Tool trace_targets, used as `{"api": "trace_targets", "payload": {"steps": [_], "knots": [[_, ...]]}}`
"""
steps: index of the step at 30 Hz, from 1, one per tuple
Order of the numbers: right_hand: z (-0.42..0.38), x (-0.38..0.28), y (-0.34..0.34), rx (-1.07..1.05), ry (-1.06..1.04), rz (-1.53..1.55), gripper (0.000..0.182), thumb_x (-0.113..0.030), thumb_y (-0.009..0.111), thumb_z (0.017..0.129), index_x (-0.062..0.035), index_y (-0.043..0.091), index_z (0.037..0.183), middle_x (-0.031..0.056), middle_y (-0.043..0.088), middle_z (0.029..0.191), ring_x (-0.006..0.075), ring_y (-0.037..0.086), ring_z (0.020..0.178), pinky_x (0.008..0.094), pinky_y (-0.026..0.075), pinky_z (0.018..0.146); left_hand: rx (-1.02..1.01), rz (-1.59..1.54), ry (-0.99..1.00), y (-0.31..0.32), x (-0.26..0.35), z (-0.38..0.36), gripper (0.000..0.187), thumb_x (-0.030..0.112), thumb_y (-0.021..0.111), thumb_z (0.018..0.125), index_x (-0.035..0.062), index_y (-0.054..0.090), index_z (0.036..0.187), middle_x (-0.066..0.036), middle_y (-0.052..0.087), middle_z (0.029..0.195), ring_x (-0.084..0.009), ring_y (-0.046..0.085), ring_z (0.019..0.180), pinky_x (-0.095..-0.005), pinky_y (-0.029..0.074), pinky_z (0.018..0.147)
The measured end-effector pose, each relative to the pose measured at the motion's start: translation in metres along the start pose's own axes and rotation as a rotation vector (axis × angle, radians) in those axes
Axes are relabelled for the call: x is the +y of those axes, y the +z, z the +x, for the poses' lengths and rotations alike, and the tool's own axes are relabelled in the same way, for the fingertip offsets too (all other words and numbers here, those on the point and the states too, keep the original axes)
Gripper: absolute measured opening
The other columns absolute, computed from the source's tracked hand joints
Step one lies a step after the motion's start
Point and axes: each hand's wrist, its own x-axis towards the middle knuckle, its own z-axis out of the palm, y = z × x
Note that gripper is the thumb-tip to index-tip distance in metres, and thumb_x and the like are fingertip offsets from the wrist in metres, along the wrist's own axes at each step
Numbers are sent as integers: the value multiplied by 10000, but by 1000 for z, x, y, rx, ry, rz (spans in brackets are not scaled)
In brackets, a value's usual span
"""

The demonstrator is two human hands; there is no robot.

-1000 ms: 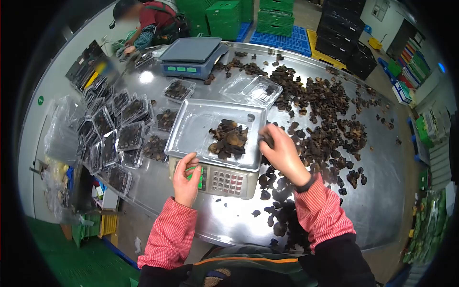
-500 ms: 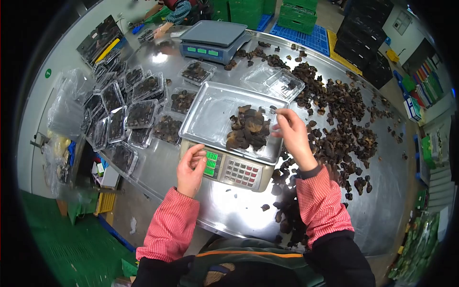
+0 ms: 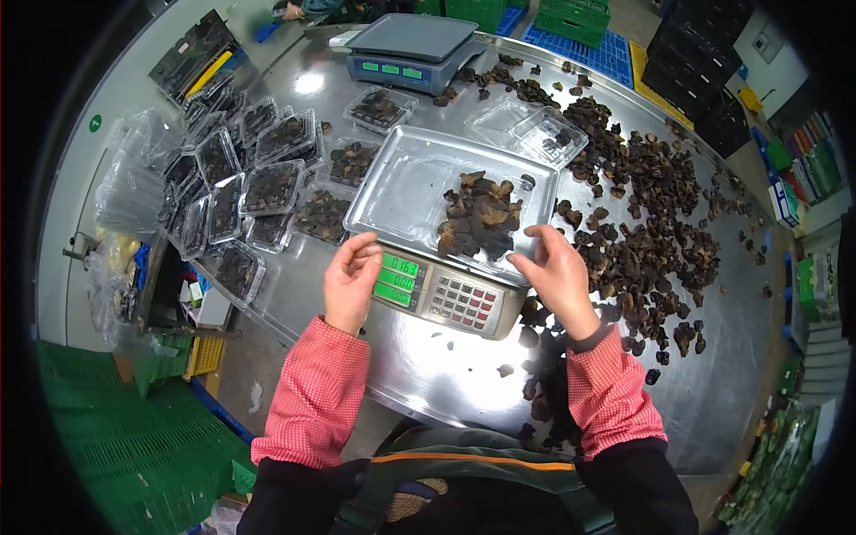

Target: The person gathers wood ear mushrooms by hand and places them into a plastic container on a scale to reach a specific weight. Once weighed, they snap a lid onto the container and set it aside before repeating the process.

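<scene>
A scale (image 3: 473, 301) with lit green displays and a keypad stands before me. On its metal pan (image 3: 406, 169) lies a heap of dark wood ear mushrooms (image 3: 481, 217), with one small piece apart toward the pan's right corner. My left hand (image 3: 350, 281) is beside the pan's front left corner, next to the display, its fingers loosely curled with a gap to the thumb and nothing visible between them. At the pan's front right edge, my right hand (image 3: 562, 278) has thumb and forefinger apart, holding nothing I can see. Loose mushrooms (image 3: 651, 250) spread over the steel table to the right.
Filled clear plastic boxes (image 3: 272, 187) are piled on the left. Clear empty trays (image 3: 544, 135) lie behind the pan. A second scale (image 3: 410, 53) stands at the back, near another person's hand (image 3: 292, 12). Green crates (image 3: 571, 22) and black crates (image 3: 695, 62) stand beyond the table.
My right hand has moved down to the pan's front right edge, and a small mushroom piece now lies near the pan's right corner. The display reading has risen. The view has shifted slightly.
</scene>
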Motion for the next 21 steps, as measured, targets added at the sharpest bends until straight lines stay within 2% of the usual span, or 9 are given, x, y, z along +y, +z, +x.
{"api": "trace_targets", "payload": {"steps": [3, 4, 7, 8, 12, 14, 18, 19, 21], "knots": [[8, -4, 14, 26, -160, -113, 317, -260, 765, 809, -74, 633, 1029, 104, 635, 865, 301, 651, 788, 404, 518, 662, -15, 350, 124, 22, 0, 2, 450, 20, 740, 836, 70, 618, 1266, -7, 608, 1090, -78, 564, 924, -233, 493, 830], [12, -2, 20, 24, -214, -157, 287, -252, 755, 816, -74, 630, 1004, 106, 641, 875, 310, 653, 795, 408, 521, 666, -49, 475, 207, 32, 4, 4, 577, 83, 827, 739, 100, 615, 1276, -37, 575, 1081, -147, 557, 947, -292, 493, 849], [25, -12, 22, 37, -219, -67, 200, -207, 714, 842, -55, 609, 919, 121, 649, 823, 331, 651, 758, 409, 509, 649, -66, 841, 482, 60, 9, 13, 656, 156, 862, 689, 103, 601, 1289, -88, 551, 1078, -245, 553, 1003, -369, 478, 894], [32, -14, 21, 31, -164, 4, 200, -204, 712, 842, -49, 609, 915, 125, 648, 803, 333, 650, 747, 408, 504, 646, -71, 843, 458, 68, 9, 16, 712, 210, 875, 664, 107, 584, 1306, -122, 526, 1093, -316, 523, 1046, -413, 456, 926], [60, -25, 15, 9, -146, 151, 210, -209, 701, 848, -50, 667, 980, 131, 639, 733, 325, 647, 697, 404, 494, 626, 11, 963, 408, 87, 1, 41, 721, 206, 867, 671, 113, 565, 1320, -126, 515, 1099, -323, 506, 1057, -399, 452, 930], [71, -24, 13, -50, -188, 114, 236, -223, 683, 866, -54, 698, 1030, 128, 654, 738, 307, 652, 679, 396, 500, 620, -8, 956, 384, 88, 5, 43, 708, 220, 860, 690, 120, 558, 1323, -132, 517, 1110, -325, 509, 1044, -420, 444, 930], [104, 37, 19, 158, -91, 242, 224, -230, 640, 905, -60, 695, 1040, 130, 667, 718, 283, 670, 676, 388, 513, 638, 53, 733, 412, 66, -2, 37, 724, 205, 857, 722, 87, 514, 1349, -123, 528, 1093, -248, 538, 974, -388, 489, 861], [107, 39, 8, 101, 15, 89, 211, -124, 642, 907, -53, 688, 1100, 97, 679, 819, 176, 635, 710, 316, 503, 665, 93, 525, 194, 56, -11, 34, 700, 203, 828, 776, 74, 478, 1368, -126, 533, 1110, -235, 553, 995, -363, 506, 857], [116, 63, 9, 97, -112, -138, 286, -97, 640, 883, -98, 666, 1167, 102, 657, 840, 239, 659, 770, 371, 516, 693, 124, 127, -136, 41, -17, 31, 673, 211, 770, 862, 55, 408, 1406, -143, 533, 1161, -232, 573, 1046, -330, 528, 865]]}}
